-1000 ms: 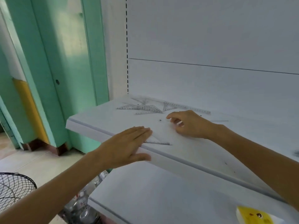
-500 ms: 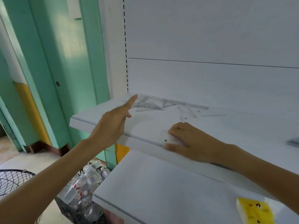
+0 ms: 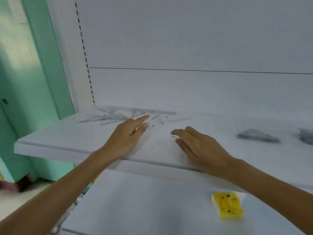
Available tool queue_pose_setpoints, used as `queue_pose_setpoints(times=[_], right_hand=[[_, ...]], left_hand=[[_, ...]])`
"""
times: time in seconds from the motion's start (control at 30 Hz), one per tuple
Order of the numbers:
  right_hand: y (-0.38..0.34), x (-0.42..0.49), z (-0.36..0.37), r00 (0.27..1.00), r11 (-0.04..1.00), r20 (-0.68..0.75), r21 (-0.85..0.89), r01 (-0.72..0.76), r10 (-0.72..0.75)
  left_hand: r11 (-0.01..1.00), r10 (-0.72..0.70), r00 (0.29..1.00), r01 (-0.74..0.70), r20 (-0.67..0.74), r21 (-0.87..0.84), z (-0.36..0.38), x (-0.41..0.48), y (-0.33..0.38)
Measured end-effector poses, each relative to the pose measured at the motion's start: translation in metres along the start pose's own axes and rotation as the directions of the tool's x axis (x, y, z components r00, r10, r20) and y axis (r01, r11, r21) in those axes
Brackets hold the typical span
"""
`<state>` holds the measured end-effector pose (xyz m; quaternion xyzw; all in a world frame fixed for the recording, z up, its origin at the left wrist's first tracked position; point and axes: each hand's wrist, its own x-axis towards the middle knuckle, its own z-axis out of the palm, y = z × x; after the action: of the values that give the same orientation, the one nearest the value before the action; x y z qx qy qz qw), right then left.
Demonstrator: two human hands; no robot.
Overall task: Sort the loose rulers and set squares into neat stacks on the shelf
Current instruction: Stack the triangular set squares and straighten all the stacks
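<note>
Loose clear set squares (image 3: 105, 118) and a long clear ruler (image 3: 153, 111) lie scattered at the back left of the white upper shelf (image 3: 50, 143). Another clear set square (image 3: 156, 120), faint and blurred, lies between my hands. My left hand (image 3: 128, 133) has its forefinger stretched out and pinches the piece's left edge against the thumb. My right hand (image 3: 194, 143) rests on the shelf to the right, its fingers curled, with a thin clear edge (image 3: 175, 136) pinched between fingertips and thumb. A grey stack of set squares (image 3: 257, 138) sits further right.
A second grey stack (image 3: 306, 138) is cut off by the right border. On the lower shelf (image 3: 135, 209) lies a yellow packet (image 3: 227, 207). A green door frame (image 3: 42, 65) stands to the left, and the white back panel closes the shelf behind.
My left hand came back from the far left rulers to the shelf's middle. My right hand moved from the front edge further in, with the clear piece. The view shifted right.
</note>
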<state>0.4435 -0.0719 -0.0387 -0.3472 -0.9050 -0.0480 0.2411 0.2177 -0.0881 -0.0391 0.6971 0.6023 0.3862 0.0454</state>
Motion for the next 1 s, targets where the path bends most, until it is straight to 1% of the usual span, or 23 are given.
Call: queue_pose_setpoints(times=[0.1, 0.23, 0.37, 0.47, 0.57, 0.7, 0.77, 0.87, 0.93, 1.0], right_hand=[[0.041, -0.024, -0.018, 0.983, 0.986, 0.072, -0.01, -0.167, 0.167], [0.089, -0.06, -0.043, 0.962, 0.963, 0.073, -0.069, -0.259, 0.264], [0.131, -0.099, -0.067, 0.945, 0.947, 0.084, -0.096, -0.308, 0.316], [0.161, -0.128, -0.086, 0.934, 0.939, 0.123, -0.129, -0.319, 0.335], [0.189, -0.157, -0.108, 0.925, 0.93, 0.145, -0.17, -0.327, 0.352], [0.223, -0.197, -0.132, 0.903, 0.907, 0.142, -0.183, -0.379, 0.406], [0.241, -0.213, -0.139, 0.894, 0.895, 0.133, -0.2, -0.399, 0.429], [0.266, -0.236, -0.149, 0.863, 0.863, 0.109, -0.181, -0.472, 0.494], [0.28, -0.251, -0.157, 0.843, 0.842, 0.089, -0.175, -0.511, 0.53], [0.293, -0.265, -0.165, 0.83, 0.818, 0.034, -0.198, -0.54, 0.556]], left_hand=[[0.999, 0.036, 0.997, -0.035, 0.072, -0.012, 0.025, 0.012, 0.029], [0.997, 0.062, 0.989, -0.055, 0.135, -0.054, 0.063, 0.024, 0.07], [0.992, 0.094, 0.981, -0.078, 0.168, -0.097, 0.101, 0.035, 0.114], [0.988, 0.123, 0.975, -0.102, 0.186, -0.12, 0.129, 0.043, 0.149], [0.983, 0.161, 0.963, -0.136, 0.216, -0.124, 0.159, 0.05, 0.185], [0.969, 0.238, 0.937, -0.211, 0.254, -0.129, 0.199, 0.055, 0.232], [0.962, 0.264, 0.932, -0.236, 0.249, -0.135, 0.217, 0.056, 0.251], [0.953, 0.29, 0.924, -0.256, 0.248, -0.16, 0.241, 0.057, 0.277], [0.943, 0.328, 0.9, -0.293, 0.286, -0.158, 0.256, 0.057, 0.292], [0.928, 0.372, 0.876, -0.339, 0.306, -0.156, 0.27, 0.06, 0.307]])
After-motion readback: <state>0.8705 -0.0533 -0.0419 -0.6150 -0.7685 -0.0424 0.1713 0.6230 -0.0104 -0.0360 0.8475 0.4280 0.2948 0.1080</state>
